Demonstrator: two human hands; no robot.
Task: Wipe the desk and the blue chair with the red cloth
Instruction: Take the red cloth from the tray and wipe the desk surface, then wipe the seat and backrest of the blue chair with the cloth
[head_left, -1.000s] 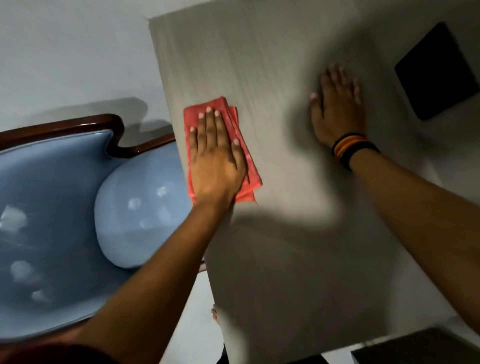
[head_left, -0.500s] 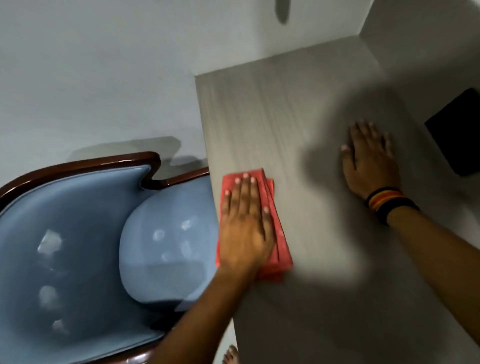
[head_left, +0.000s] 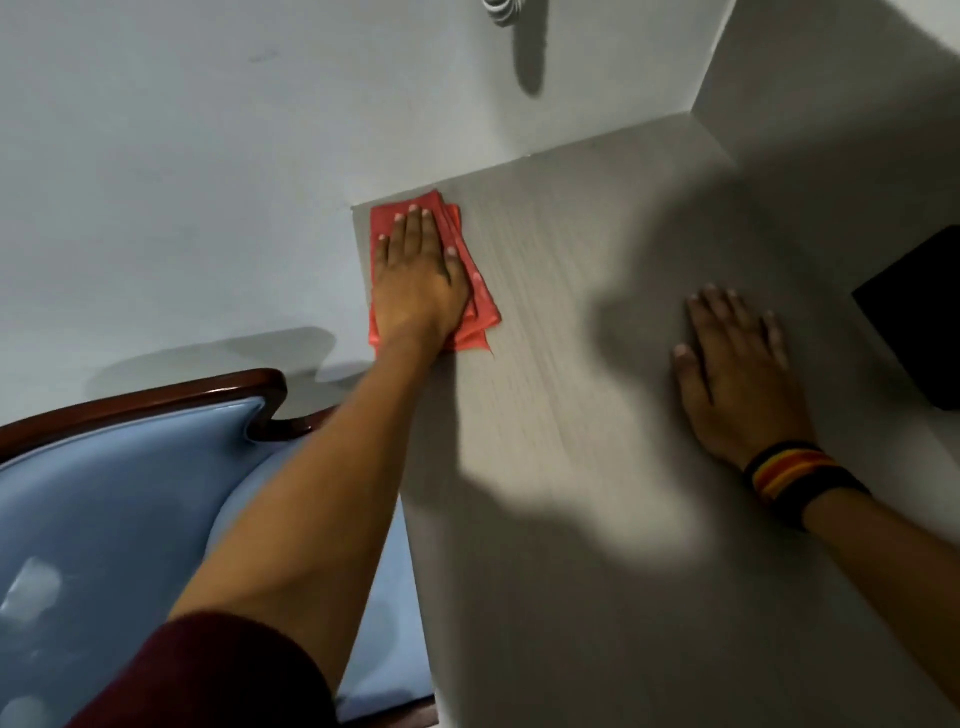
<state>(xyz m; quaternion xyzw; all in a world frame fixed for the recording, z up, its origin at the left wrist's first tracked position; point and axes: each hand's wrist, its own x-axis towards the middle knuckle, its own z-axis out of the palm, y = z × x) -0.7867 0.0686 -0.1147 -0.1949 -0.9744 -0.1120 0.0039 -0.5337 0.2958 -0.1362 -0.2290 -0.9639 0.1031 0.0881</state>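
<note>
The folded red cloth (head_left: 480, 291) lies flat at the far left corner of the pale grey desk (head_left: 597, 415). My left hand (head_left: 418, 280) presses down on it with the fingers stretched out flat, covering most of it. My right hand (head_left: 732, 374) rests palm down on the desk further right, holding nothing, with a striped band on its wrist. The blue chair (head_left: 130, 509), with a dark wooden frame, stands left of the desk, partly under my left forearm.
A black flat object (head_left: 919, 317) lies at the desk's right edge. Light walls meet the desk at its far side and right corner. A white fixture (head_left: 501, 10) hangs on the wall above. The floor beside the chair is light grey.
My left hand has slid the red cloth along the desk's left edge, from beside the chair out to the far corner. My right hand has stayed flat on the desk.
</note>
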